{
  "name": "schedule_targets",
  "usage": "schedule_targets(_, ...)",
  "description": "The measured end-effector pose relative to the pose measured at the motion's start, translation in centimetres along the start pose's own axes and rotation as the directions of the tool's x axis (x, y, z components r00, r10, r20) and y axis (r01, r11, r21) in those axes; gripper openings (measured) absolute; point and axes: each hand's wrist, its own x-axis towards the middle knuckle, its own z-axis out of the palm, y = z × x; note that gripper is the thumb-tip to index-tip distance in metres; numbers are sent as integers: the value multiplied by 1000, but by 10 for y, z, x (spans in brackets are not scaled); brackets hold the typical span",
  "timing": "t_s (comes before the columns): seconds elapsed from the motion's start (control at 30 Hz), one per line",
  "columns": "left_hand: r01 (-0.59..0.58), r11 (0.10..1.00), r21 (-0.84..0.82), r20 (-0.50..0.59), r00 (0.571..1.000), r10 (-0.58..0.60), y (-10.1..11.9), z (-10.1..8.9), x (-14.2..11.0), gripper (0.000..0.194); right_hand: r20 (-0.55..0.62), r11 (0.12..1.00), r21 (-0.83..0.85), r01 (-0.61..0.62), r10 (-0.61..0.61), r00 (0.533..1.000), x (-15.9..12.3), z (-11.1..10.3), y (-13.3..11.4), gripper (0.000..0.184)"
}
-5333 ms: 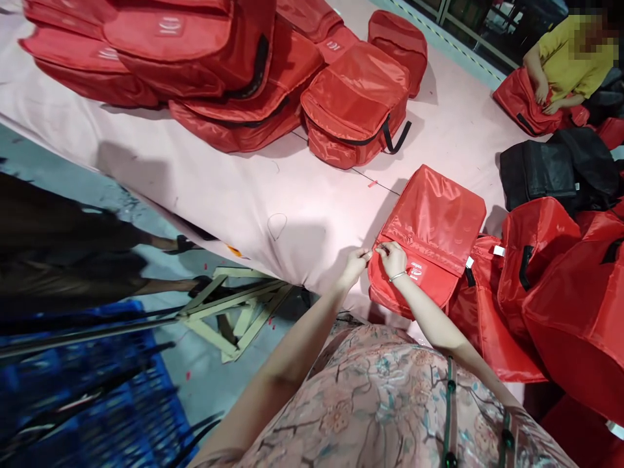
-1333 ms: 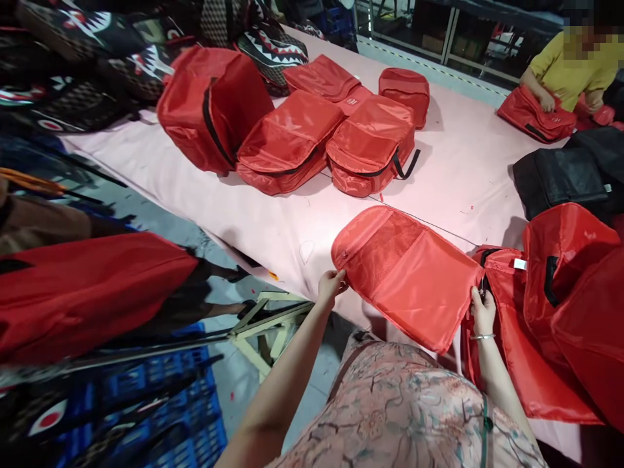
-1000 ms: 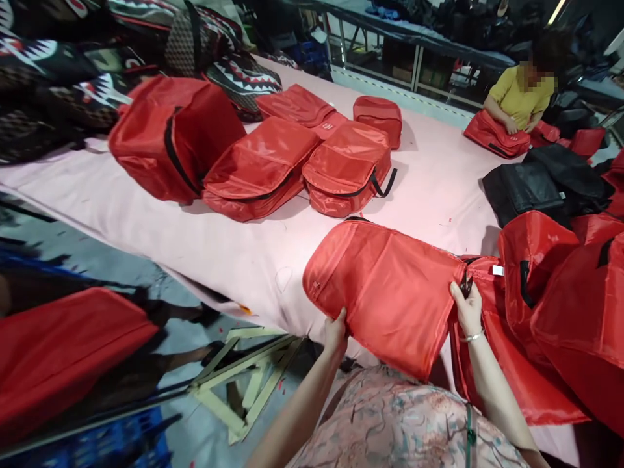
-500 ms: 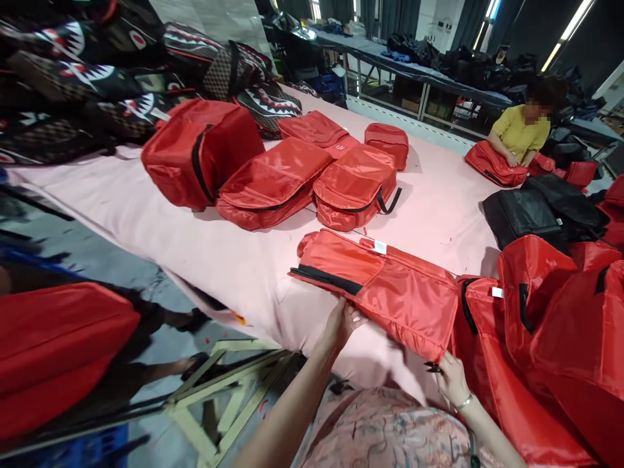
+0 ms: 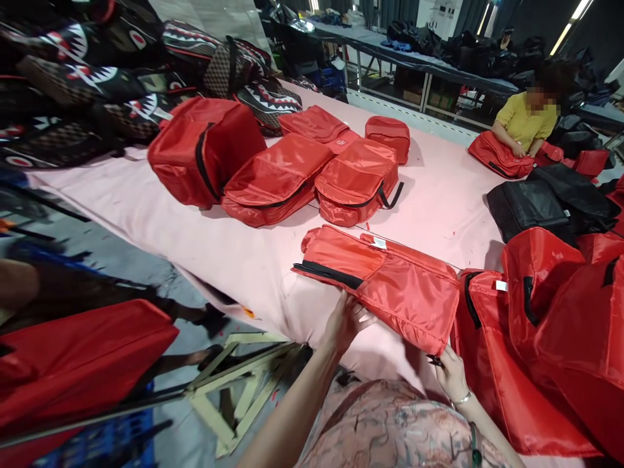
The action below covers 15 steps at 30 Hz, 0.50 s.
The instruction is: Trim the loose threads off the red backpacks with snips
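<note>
A flat red backpack (image 5: 390, 286) lies in front of me on the pink table (image 5: 234, 253), its black zip edge facing left and a white tag on top. My left hand (image 5: 347, 322) rests at the bag's near edge with fingers spread, touching the fabric. Just under the bag's lower right corner, my right hand (image 5: 451, 376) is closed around a small black tool (image 5: 433, 359) that looks like thread snips; a bracelet shows on that wrist.
Several red backpacks (image 5: 277, 179) lie further up the table, with shark-print bags (image 5: 97, 84) behind them. More red bags (image 5: 550, 325) pile at my right beside black ones (image 5: 536, 201). A person in a yellow shirt (image 5: 529, 120) handles a bag at the far right. A wooden frame (image 5: 234, 377) stands below the table edge.
The red bag was flipped over and laid flat on the table. My left hand let go of its edge and opened beside it; my right hand dropped below its corner.
</note>
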Motion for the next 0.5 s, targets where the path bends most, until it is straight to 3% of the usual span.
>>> schedule_targets(0.2,-49,991,124,-50,997,55,2,22,-4,54,-33,1000,-12,6,-6,999,-4,4,0,32)
schedule_targets(0.33,-169,973,160,21,986,168,-7,32,9,48,-54,995,-90,40,-45,998,-4,9,3,34)
schedule_targets(0.4,-247,963,108,65,968,241,-15,22,18,43,-51,985,-160,67,-76,996,-7,14,1,36)
schedule_targets(0.5,-274,962,17,109,956,271,-28,-15,27,43,62,972,-208,112,-101,993,-16,18,-2,45)
